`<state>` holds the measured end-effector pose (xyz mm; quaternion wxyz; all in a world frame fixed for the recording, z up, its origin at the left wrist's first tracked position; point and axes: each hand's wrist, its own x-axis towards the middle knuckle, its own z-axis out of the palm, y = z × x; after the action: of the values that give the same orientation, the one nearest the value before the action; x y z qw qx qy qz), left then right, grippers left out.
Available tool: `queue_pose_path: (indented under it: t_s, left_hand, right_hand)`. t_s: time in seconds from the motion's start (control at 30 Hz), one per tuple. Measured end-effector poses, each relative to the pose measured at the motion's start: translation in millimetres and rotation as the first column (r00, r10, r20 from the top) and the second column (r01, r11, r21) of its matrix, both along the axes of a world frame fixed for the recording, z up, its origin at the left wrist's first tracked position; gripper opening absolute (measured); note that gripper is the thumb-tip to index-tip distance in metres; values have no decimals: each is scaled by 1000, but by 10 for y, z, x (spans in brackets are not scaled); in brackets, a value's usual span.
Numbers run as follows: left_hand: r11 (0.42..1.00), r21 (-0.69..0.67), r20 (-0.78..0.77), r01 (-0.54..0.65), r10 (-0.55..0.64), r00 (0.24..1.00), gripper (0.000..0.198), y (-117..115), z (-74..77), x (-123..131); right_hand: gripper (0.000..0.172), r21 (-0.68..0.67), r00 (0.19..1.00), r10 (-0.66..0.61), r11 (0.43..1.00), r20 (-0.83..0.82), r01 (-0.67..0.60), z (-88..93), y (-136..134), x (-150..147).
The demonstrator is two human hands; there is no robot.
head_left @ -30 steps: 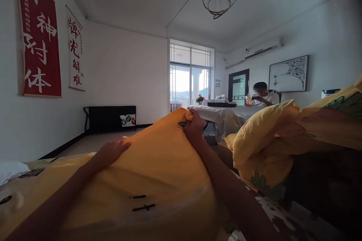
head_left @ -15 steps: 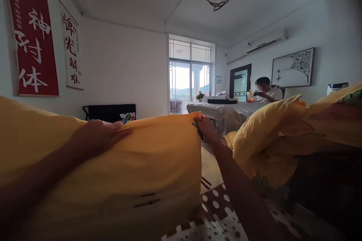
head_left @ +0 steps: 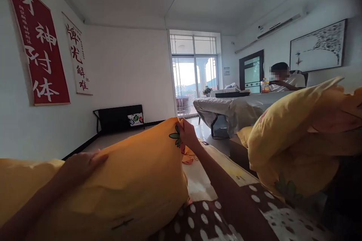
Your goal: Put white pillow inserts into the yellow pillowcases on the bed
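A large yellow cloth (head_left: pixel 135 165), with a green leaf print near its corner and a small dark mark lower down, spans the left and middle of the view. My left hand (head_left: pixel 82 163) is closed on its upper edge, fingers partly behind the fold. At the cloth's upper right corner, my right hand (head_left: pixel 185 131) pinches the fabric beside the leaf print. Beneath it lies a brown bedspread (head_left: pixel 203 214) with white dots and a cream part. What is behind the raised cloth is hidden.
Bunched yellow bedding (head_left: pixel 283 131) is heaped at the right. Farther back stands a table (head_left: pixel 206 105) under a plastic cover, with a person (head_left: pixel 291 81) seated behind it. A black folded frame (head_left: pixel 118 118) leans by the left wall.
The raised cloth sits lower, and its right corner has shifted left along with my right hand. My left hand has moved down and left. The view has tilted and shifted slightly.
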<state>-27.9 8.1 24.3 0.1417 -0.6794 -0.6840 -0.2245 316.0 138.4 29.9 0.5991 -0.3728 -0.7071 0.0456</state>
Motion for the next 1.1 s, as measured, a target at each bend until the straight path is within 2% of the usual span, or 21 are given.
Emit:
queue_pose_path:
  t_s: [0.07,0.13,0.17,0.2,0.27,0.37,0.43,0.5,0.57,0.63,0.7,0.77,0.83,0.9,1.0,1.07,1.1]
  left_hand:
    - [999,36,-54,33,-31,998,57,70,325,348]
    - [965,155,-104,209,-194,975,63,189,577,847]
    - [950,163,-66,266,-259,964,61,266,661,1117]
    - [943,157,-32,295,-294,955,57,350,717,1378]
    - [936,91,-58,340,-336,940,43,505,759,1818]
    - [929,101,-85,357,-350,933,40,626,725,2173]
    - [925,126,-104,358,-347,932,43,628,684,2229]
    - [925,124,-137,359,-343,929,39,605,655,2213]
    - [928,107,-158,357,-339,928,33,583,642,2195]
    - [925,89,-162,370,-353,921,30,572,633,2228]
    - [914,79,-169,397,-380,909,29,569,612,2329]
    - [904,74,-188,421,-402,896,23,572,572,2473]
    - [910,73,-191,407,-388,902,20,581,524,2607]
    - [920,70,-180,386,-369,912,18,589,489,2680]
    - [909,46,-165,414,-402,900,23,573,474,2624]
    - [883,32,-117,469,-463,879,27,537,477,2469]
    - [872,32,-82,488,-485,871,33,513,476,2358]
  right_hand:
    - [25,29,997,47,999,-63,-45,77,-39,-38]
    - [27,44,990,47,998,-136,-42,151,-103,-107]
    - [28,55,984,48,998,-171,-40,189,-140,-142]
    - [28,68,978,57,997,-199,-45,229,-178,-169]
    - [27,90,966,106,992,-234,-87,309,-249,-171]
    - [21,64,924,231,973,-304,-222,384,-321,-13]
    - [23,2,855,373,917,-361,-399,342,-344,169]
    - [34,-55,761,511,815,-398,-576,190,-350,356]
    - [35,-113,712,582,738,-394,-666,-60,-344,490]
    - [31,-193,719,598,705,-354,-682,-347,-336,528]
    - [29,-261,752,575,710,-323,-654,-597,-333,465]
    - [31,-266,788,508,753,-347,-602,-758,-340,335]
    - [33,-252,799,436,788,-414,-561,-827,-353,195]
    - [32,-248,779,412,786,-473,-567,-840,-364,96]
    - [27,-235,724,466,734,-509,-638,-853,-351,73]
    - [26,-229,702,480,715,-526,-661,-894,-319,140]
    - [27,-231,706,465,723,-534,-651,-923,-299,194]
